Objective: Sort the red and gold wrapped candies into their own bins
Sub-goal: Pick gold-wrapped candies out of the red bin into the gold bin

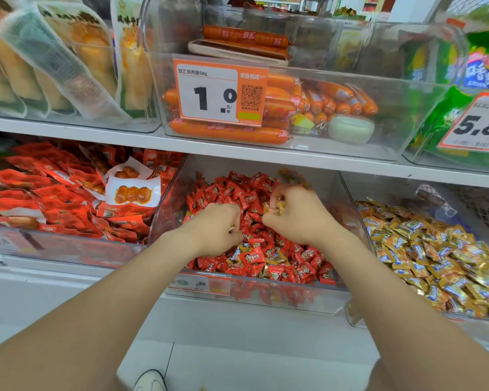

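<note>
Right hand point(297, 217) is gripping gold candies point(277, 207) in closed fingers over the red bin point(294, 299); left hand point(213, 228), fingers curled, is pinching a gold wrapper point(232, 229); gold bin point(352, 314) is sitting right of both.

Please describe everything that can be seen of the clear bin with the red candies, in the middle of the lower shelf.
The bin is clear plastic, open on top, with a low front wall and higher side walls. It is full of red candies, with a few stray gold wrappers among them. A price label, blurred, is fixed on its front. Both hands are inside: the right hand grips gold candies, the left hand is curled among the red ones.
</note>
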A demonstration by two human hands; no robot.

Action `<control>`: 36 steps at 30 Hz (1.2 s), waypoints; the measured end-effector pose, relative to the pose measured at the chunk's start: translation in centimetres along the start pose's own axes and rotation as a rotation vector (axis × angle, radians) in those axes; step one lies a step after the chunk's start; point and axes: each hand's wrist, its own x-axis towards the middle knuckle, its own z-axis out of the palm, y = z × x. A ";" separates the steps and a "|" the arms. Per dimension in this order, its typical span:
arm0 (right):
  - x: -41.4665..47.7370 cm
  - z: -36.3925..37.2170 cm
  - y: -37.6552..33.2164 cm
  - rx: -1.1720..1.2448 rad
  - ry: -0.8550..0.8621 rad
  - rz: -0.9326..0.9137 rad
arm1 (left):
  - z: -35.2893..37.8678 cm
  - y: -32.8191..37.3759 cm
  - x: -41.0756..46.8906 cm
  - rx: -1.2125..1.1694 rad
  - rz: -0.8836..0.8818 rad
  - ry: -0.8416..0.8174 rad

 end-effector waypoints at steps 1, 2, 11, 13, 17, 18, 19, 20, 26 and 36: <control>-0.5 -0.3 0.1 0.019 -0.024 0.006 | -0.3 0.1 -0.2 -0.012 -0.001 0.007; -0.9 -0.5 0.3 0.049 -0.052 0.005 | -0.6 0.1 -0.3 -0.032 -0.004 0.013; -2.7 0.1 2.7 -0.144 -0.344 0.007 | -0.5 -0.6 -1.1 0.013 -0.002 -0.094; -2.8 0.5 2.9 -0.211 -0.372 0.005 | -0.2 -0.3 -1.2 0.046 0.011 -0.146; -2.9 1.4 2.2 -0.317 -0.399 0.055 | 0.4 0.5 -1.1 0.051 0.011 -0.136; -2.9 1.7 2.0 -0.335 -0.406 0.076 | 0.5 0.7 -1.0 0.036 0.016 -0.132; -2.8 2.1 1.9 -0.354 -0.405 0.092 | 0.5 0.8 -1.0 0.028 0.025 -0.136; -2.7 2.3 1.7 -0.381 -0.399 0.098 | 0.6 0.9 -1.0 0.031 0.039 -0.144; -2.1 2.1 2.0 -0.432 -0.447 0.001 | 0.6 1.2 -1.0 0.112 0.104 -0.180; -4.2 -2.7 2.6 0.156 -0.371 -0.015 | -1.7 1.3 -2.0 -0.101 0.053 -0.117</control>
